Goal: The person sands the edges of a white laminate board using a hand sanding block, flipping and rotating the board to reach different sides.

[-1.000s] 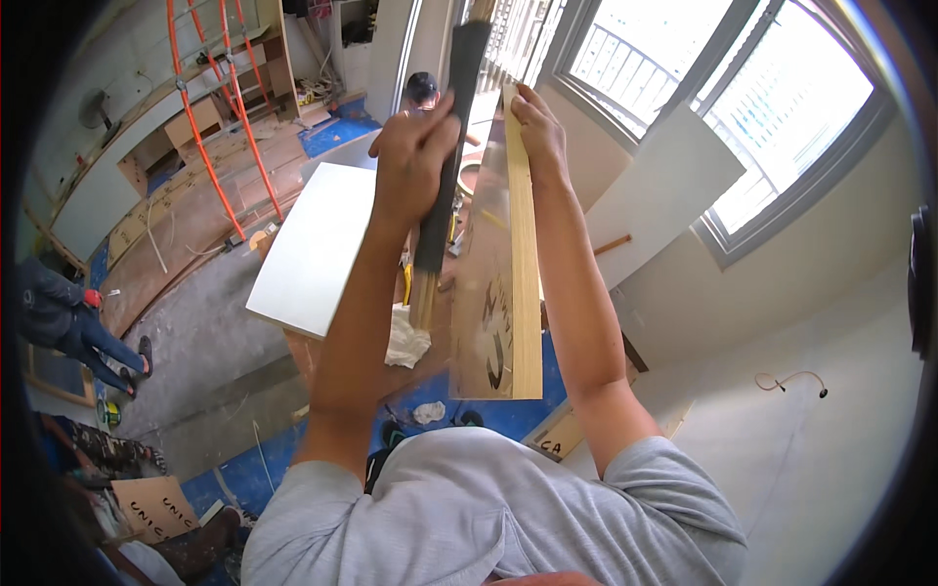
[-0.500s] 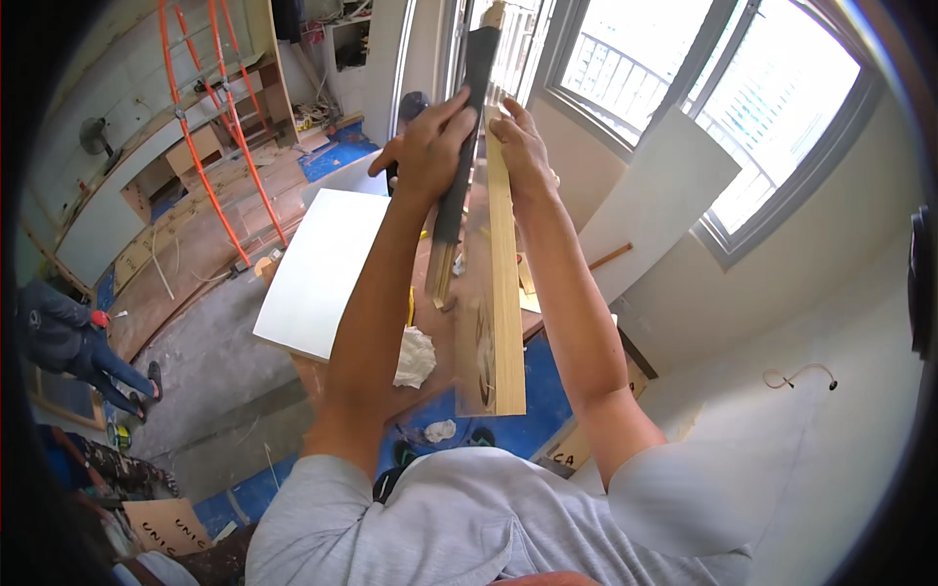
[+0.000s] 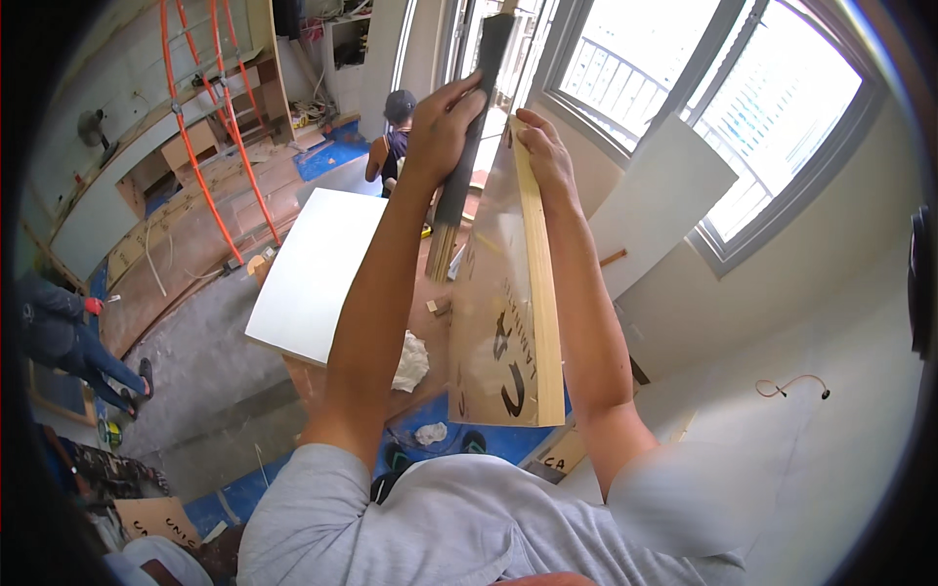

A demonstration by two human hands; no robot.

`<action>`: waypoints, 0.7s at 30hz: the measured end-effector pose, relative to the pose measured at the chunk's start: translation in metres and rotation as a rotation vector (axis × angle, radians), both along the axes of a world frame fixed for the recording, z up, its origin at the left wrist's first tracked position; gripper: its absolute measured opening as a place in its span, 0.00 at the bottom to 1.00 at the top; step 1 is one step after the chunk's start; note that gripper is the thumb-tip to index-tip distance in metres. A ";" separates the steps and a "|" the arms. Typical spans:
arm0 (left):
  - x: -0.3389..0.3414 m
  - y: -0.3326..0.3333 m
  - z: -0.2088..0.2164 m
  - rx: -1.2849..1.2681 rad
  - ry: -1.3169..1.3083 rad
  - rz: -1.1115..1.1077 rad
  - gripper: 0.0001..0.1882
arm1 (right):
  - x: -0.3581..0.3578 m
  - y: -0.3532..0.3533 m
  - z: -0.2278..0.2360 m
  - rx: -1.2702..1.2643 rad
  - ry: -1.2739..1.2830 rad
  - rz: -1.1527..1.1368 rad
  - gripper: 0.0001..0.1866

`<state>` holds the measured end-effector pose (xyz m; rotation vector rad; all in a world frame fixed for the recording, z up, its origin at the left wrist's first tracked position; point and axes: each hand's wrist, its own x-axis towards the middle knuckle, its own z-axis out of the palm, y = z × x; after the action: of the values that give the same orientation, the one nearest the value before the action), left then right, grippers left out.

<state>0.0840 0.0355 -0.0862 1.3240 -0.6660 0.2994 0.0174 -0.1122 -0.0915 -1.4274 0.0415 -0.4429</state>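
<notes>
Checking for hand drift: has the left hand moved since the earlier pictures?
Yes: judged against the orange ladder, the left hand has shifted up and to the right in the view.

Holds dark-covered wooden piece, tilted, in left hand; grips pale-edged board near upper end with right hand. Supports both raised, side by side. Noted beside left forearm: white panel; farther left, orange ladder.

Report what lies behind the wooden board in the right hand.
Left of the wooden board, a brown tabletop shows; below the board's lower end, blue floor sheeting. The board hides whatever lies directly behind it.
</notes>
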 end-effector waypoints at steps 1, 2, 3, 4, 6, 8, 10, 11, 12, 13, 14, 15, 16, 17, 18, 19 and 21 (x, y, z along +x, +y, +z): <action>0.003 -0.012 0.005 0.002 -0.019 -0.006 0.24 | 0.000 -0.002 0.000 -0.085 0.023 -0.013 0.30; 0.005 -0.020 0.007 0.004 -0.037 -0.011 0.24 | 0.000 0.000 -0.001 -0.102 0.023 -0.052 0.28; 0.011 -0.026 0.002 0.011 -0.060 0.001 0.23 | -0.002 0.005 0.003 -0.118 0.022 -0.099 0.25; 0.016 -0.032 -0.005 0.018 -0.083 0.013 0.23 | -0.003 0.008 0.004 -0.134 0.021 -0.145 0.23; 0.016 -0.037 -0.021 0.069 -0.105 0.039 0.23 | 0.004 -0.004 -0.001 -0.116 0.027 -0.108 0.24; -0.017 -0.020 -0.047 0.164 -0.095 0.073 0.24 | 0.004 -0.017 -0.007 -0.119 0.071 -0.093 0.24; -0.042 -0.007 -0.072 0.085 0.059 0.001 0.24 | -0.007 -0.008 0.002 -0.071 0.035 -0.093 0.24; -0.051 -0.004 -0.081 0.042 0.146 -0.031 0.25 | -0.009 -0.006 0.000 -0.073 0.034 -0.090 0.24; -0.044 -0.009 -0.074 -0.033 0.117 -0.035 0.24 | -0.009 -0.004 0.001 -0.081 0.033 -0.089 0.24; -0.030 -0.015 -0.060 -0.101 0.089 -0.032 0.24 | -0.010 0.001 0.004 -0.138 0.052 -0.113 0.24; -0.021 -0.021 -0.045 -0.169 0.062 -0.031 0.24 | -0.012 0.004 0.004 -0.127 0.054 -0.128 0.24; -0.020 -0.029 -0.027 -0.191 -0.020 0.031 0.23 | -0.011 0.005 0.006 -0.121 0.050 -0.139 0.24; -0.011 -0.037 -0.020 -0.107 -0.093 0.104 0.22 | -0.011 0.007 0.008 -0.117 0.047 -0.146 0.24; -0.009 -0.040 -0.020 -0.111 -0.078 0.064 0.22 | -0.012 0.010 0.012 -0.114 0.040 -0.123 0.25; -0.006 -0.045 -0.023 -0.116 -0.061 0.013 0.22 | -0.014 0.008 0.014 -0.111 0.036 -0.110 0.26; -0.014 -0.042 -0.025 -0.036 -0.061 0.030 0.23 | -0.016 0.002 0.012 -0.103 0.038 -0.106 0.28; -0.047 -0.024 -0.047 0.122 -0.049 0.066 0.23 | -0.009 -0.012 0.004 -0.123 0.021 -0.099 0.28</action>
<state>0.0368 0.0118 -0.1334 1.4613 -0.6915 0.3493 0.0085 -0.1240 -0.0872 -1.5556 0.1039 -0.5189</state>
